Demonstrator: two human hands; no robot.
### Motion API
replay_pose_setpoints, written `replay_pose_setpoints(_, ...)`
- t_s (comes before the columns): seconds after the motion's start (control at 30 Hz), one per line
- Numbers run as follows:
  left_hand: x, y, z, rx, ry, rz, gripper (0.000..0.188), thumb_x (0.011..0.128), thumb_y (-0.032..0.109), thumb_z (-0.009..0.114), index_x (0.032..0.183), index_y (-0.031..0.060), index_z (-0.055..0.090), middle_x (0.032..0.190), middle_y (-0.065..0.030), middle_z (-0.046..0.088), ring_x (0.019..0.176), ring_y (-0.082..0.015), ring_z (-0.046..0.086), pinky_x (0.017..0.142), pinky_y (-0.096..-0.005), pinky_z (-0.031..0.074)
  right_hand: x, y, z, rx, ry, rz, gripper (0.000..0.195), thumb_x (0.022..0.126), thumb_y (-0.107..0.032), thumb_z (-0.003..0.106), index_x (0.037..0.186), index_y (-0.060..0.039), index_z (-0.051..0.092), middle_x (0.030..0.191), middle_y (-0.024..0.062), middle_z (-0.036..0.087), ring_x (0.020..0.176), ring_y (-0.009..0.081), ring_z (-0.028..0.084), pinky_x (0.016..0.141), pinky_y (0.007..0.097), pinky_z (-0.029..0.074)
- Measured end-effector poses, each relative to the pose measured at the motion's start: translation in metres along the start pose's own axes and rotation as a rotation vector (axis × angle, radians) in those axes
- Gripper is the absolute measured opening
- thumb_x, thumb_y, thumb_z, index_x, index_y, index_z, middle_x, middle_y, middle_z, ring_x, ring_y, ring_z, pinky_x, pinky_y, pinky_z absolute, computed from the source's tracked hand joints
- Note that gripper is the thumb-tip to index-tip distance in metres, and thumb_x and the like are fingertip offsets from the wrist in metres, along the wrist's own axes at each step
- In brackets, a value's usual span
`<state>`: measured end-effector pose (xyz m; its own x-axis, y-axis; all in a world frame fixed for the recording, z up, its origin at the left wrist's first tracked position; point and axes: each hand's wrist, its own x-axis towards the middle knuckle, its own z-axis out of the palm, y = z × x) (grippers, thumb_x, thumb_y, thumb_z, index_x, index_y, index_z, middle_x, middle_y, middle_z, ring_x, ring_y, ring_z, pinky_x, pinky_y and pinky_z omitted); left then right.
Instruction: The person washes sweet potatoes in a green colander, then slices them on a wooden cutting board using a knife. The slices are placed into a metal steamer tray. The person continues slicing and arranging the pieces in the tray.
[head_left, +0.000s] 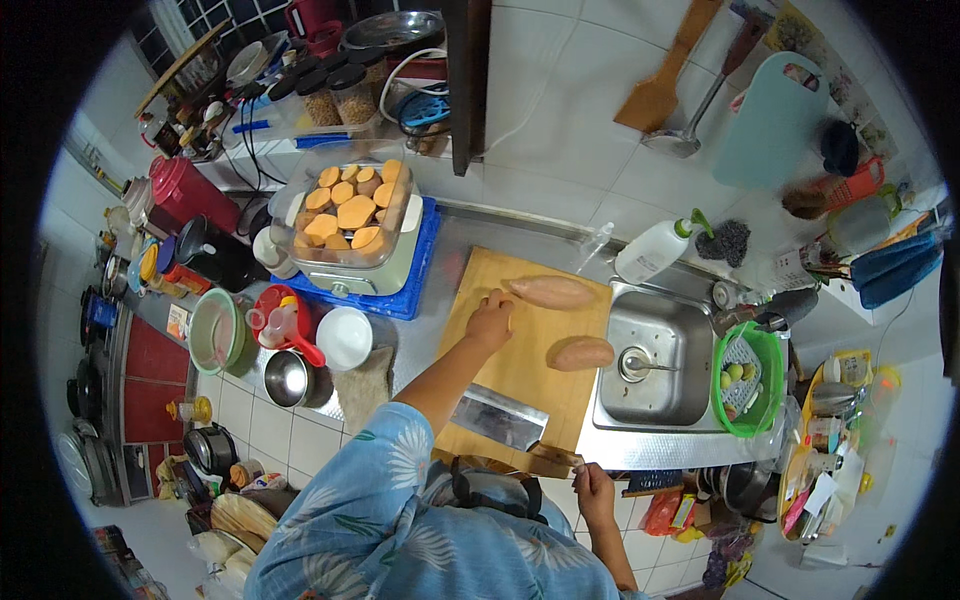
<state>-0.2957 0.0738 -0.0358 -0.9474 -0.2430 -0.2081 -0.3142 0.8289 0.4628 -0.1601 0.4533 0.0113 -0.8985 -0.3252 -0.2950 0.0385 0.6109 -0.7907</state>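
My left hand (491, 322) is over the wooden cutting board (525, 375), its fingers curled around what looks like a sweet potato piece (511, 321), mostly hidden by the hand. Just beyond it lies a whole peeled-looking sweet potato (553, 292). A shorter sweet potato (583, 353) rests at the board's right edge. The cleaver (501, 417) lies flat along the board's near edge, its wooden handle pointing right. My right hand (595, 491) is at the end of that handle with fingers bent; whether it grips the handle is unclear.
A clear-walled steamer (345, 217) full of cut sweet potato stands on a blue tray (427, 262) at left. Before it are a white bowl (344, 338), a red strainer (283, 315) and a steel bowl (288, 378). Right of the board are a sink (656, 401) and a green basket (718, 405).
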Motion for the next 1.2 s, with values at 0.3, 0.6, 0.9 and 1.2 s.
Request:
replay_pose_setpoints(0.3, -0.023, -0.026, 0.028, 0.139, 0.038, 0.243, 0.036, 0.083, 0.017, 0.065, 0.118, 0.0077, 0.060, 0.134, -0.0103, 0.045, 0.121, -0.0323, 0.049, 0.095, -0.0418, 0.049, 0.047, -0.047, 0.013, -0.080, -0.059, -0.130, 0.023, 0.098, -0.022, 0.056, 0.090, -0.0016, 0.063, 0.071, 0.0167, 0.061, 0.065, 0.0321, 0.061, 0.062, 0.0397, 0.049)
replay_pose_setpoints(0.6, -0.044, -0.025, 0.005, -0.011, 0.015, 0.351, 0.085, 0.067, 0.004, 0.080, 0.144, 0.0116, 0.045, 0.152, -0.0180, 0.032, 0.125, -0.0302, 0.051, 0.102, -0.0378, 0.047, 0.081, -0.033, -0.046, -0.187, 0.151, -0.120, 0.018, 0.094, -0.024, 0.058, 0.092, -0.0069, 0.063, 0.082, 0.0194, 0.065, 0.076, 0.0409, 0.064, 0.065, 0.0467, 0.050)
replay_pose_setpoints(0.9, -0.085, -0.006, -0.024, -0.091, 0.089, 0.305, 0.088, 0.071, 0.007, 0.082, 0.147, 0.0076, 0.038, 0.150, -0.0210, 0.029, 0.133, -0.0390, 0.042, 0.110, -0.0413, 0.039, 0.083, 0.116, -0.151, 0.586, 0.531, 0.211, 0.022, 0.102, -0.018, 0.047, 0.099, -0.0026, 0.063, 0.071, 0.0034, 0.061, 0.058, 0.0107, 0.057, 0.051, 0.0248, 0.047)
replay_pose_setpoints(1.2, -0.179, -0.065, -0.020, 0.031, 0.202, 0.050, 0.063, 0.078, 0.000, 0.072, 0.136, 0.0056, 0.047, 0.146, -0.0236, 0.033, 0.135, -0.0414, 0.038, 0.111, -0.0497, 0.034, 0.171, 0.238, -0.254, 0.443, 0.826, 0.166, 0.023, 0.094, 0.000, 0.052, 0.116, 0.0007, 0.058, 0.095, 0.0086, 0.065, 0.076, 0.0146, 0.062, 0.067, 0.0264, 0.052)
